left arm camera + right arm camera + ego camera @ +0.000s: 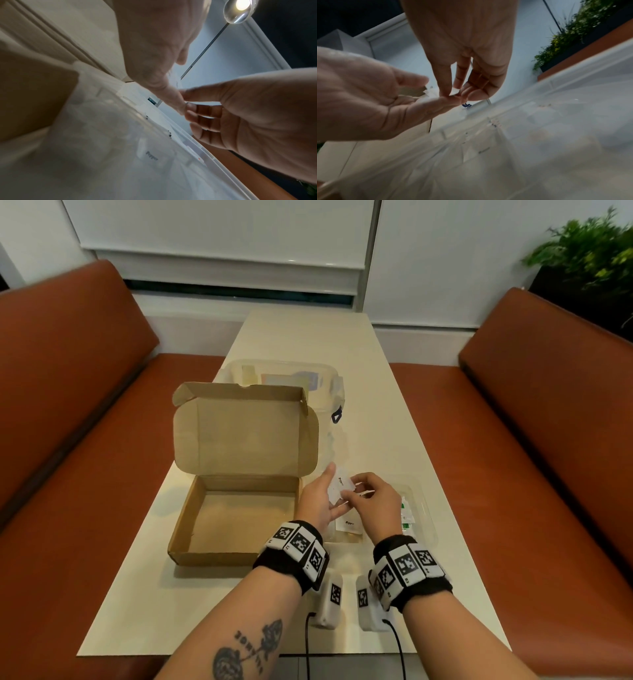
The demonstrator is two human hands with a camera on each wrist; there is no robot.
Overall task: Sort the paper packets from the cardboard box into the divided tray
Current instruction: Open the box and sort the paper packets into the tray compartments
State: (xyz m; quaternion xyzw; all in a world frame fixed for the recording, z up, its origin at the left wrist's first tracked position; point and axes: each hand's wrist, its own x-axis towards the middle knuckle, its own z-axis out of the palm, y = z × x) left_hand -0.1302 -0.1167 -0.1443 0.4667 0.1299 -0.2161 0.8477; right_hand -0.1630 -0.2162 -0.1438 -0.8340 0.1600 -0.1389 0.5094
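The open cardboard box [236, 501] sits left of my hands, its inside bare. Beside it to the right stands the clear divided tray [426, 510]. It holds a white packet marked "Pepper" [349, 523] and green-printed packets [406, 513]. My left hand [334, 491] is raised over the tray and holds a small stack of white paper packets [340, 484] in its fingers. My right hand [354, 491] pinches one of these packets between thumb and forefinger. The right wrist view shows that pinch on the white packets [431, 92]. The tray [120, 148] lies blurred below in both wrist views.
A clear lidded container [284, 378] with a blue clasp [336, 416] stands behind the box. Two white marker blocks [334, 601] with cables lie near the table's [308, 344] front edge. Orange benches [548, 440] flank the table; a plant [589, 244] is at the far right.
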